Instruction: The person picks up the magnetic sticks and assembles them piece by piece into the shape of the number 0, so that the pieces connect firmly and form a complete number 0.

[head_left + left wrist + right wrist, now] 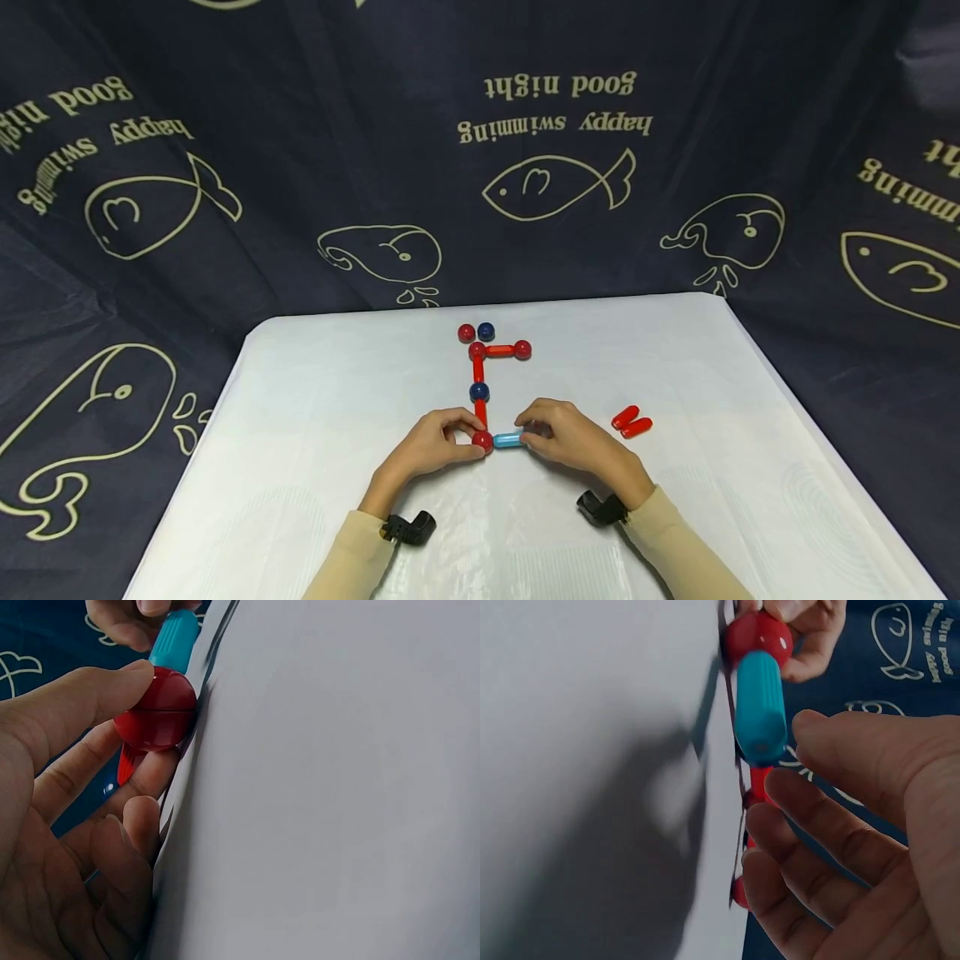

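Observation:
My left hand [435,443] pinches a red ball [483,441] between thumb and fingers, at the near end of a chain of magnetic rods and balls. A light blue rod [508,439] sticks out from that ball to the right. My right hand [573,436] is at the rod's free end; in the right wrist view its thumb and fingers stand apart from the light blue rod [760,712]. From the held ball, red rods [480,412] run away through a dark blue ball [479,391] to a red corner ball [477,351].
At the far end, a red rod [499,351] leads right to another red ball [522,350]. A loose red ball [467,333] and dark blue ball [486,332] lie behind the corner. Two red rods [631,422] lie right of my right hand on the white table [337,375].

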Motion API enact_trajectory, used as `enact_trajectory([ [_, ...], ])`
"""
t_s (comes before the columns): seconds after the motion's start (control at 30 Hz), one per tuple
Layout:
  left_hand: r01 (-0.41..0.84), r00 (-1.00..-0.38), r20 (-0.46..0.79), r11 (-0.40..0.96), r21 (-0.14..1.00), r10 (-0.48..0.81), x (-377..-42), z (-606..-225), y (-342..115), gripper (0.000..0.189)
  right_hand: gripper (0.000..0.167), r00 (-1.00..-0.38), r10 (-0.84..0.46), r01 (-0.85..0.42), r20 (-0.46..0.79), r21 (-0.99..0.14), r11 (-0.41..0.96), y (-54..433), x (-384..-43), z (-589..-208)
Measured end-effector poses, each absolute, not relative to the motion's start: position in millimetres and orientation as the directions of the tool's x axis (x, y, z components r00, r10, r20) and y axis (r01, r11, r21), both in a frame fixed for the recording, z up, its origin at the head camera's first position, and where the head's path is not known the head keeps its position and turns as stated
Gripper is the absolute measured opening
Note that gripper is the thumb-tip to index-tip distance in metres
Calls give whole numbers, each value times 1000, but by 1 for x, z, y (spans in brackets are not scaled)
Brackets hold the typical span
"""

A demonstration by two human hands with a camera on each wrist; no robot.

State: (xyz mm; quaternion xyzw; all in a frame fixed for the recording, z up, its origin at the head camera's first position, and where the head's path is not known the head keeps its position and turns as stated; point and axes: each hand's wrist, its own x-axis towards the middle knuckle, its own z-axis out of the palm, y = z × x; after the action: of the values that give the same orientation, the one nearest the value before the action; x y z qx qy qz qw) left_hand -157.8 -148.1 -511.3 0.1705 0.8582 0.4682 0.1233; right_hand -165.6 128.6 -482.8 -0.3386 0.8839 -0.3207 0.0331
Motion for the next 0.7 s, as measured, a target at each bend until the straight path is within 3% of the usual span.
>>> enact_trajectory([
  [0.4, 166, -912, -61, 502, 849, 406, -158, -511, -148, 25, 23, -795, -588, -563, 149, -542, 624, 169, -170, -481],
  [0.7, 176, -912, -52, 502, 847, 407, -159, -512, -149, 23, 22, -778, -606, -596, 167, -501, 627, 182, -183, -472],
])
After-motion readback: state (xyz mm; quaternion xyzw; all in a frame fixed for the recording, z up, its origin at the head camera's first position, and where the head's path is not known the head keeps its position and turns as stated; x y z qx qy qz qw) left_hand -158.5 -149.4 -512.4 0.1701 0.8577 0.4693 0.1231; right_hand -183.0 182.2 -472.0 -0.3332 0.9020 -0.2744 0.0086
